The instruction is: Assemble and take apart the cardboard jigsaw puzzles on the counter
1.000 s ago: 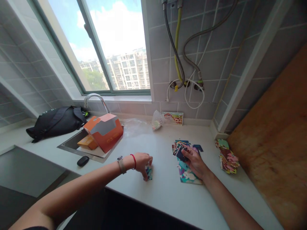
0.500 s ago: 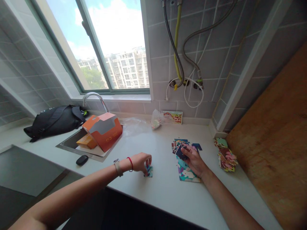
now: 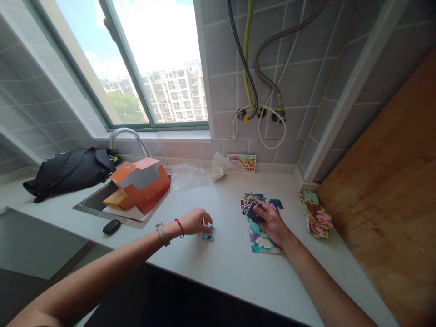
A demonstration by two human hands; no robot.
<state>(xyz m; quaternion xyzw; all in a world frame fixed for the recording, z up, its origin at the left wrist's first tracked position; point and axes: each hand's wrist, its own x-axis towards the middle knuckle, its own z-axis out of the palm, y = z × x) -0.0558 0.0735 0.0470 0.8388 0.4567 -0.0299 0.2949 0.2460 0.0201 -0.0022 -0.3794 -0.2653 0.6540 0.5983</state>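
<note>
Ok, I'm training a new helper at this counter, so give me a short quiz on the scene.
1. Which wears the red string bracelet, the left hand or the right hand?
2. True or false: a printed picture card stands against the tiled wall.
3. What lies under the right hand?

Key: 1. left hand; 2. true; 3. jigsaw puzzle pieces
</note>
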